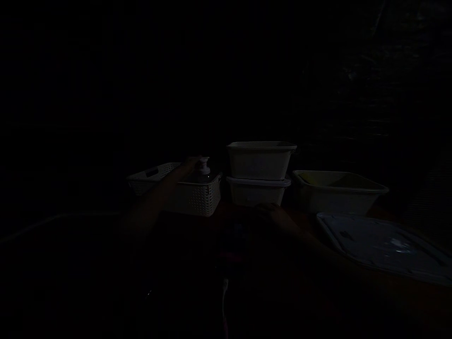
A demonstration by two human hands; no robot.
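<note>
The scene is very dark. My left hand [191,163] reaches over a white perforated basket [192,200] and is closed at a white pump top [204,166], which looks like that of a pump bottle; the part below it is hardly visible. In front of the lower of two stacked white tubs, my right hand [270,210] rests low over the table, fingers loosely extended with nothing visible in them. The upper tub [259,162] stands on the lidded lower tub [256,193].
To the right is an open pale tub [339,197] with a yellowish inside. Nearer on that side lies a translucent lid [381,245]. A dim dark object with a pinkish patch [231,256] and a white cable [224,296] lie in front, at the middle.
</note>
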